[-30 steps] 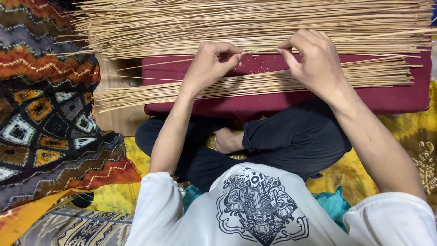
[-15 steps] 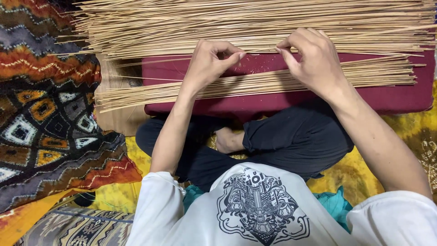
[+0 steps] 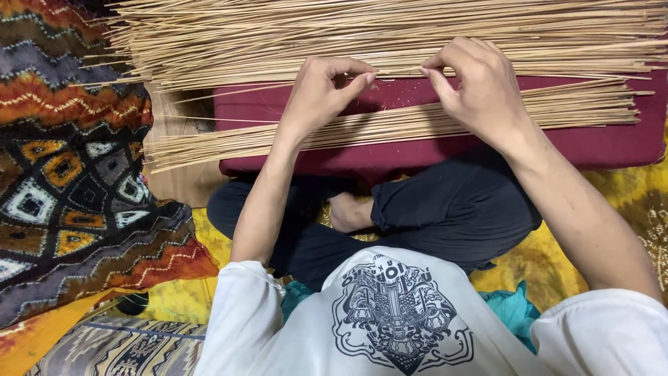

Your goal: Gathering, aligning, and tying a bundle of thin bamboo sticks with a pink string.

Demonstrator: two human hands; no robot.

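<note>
My left hand and my right hand hover over a dark red cushion, each pinching the same thin bamboo stick between thumb and fingers. The stick runs level between the two hands, just in front of a big pile of long pale sticks lying across the back. A smaller bundle of sticks lies on the cushion beneath my wrists, its left ends jutting past the cushion's edge.
A patterned orange, black and grey cloth covers the left side. Yellow fabric lies on the floor at the right. My crossed legs in dark trousers sit right against the cushion's front.
Both hands have drifted slightly away from me, toward the big pile, still pinching the stick. The view has shifted a little.
</note>
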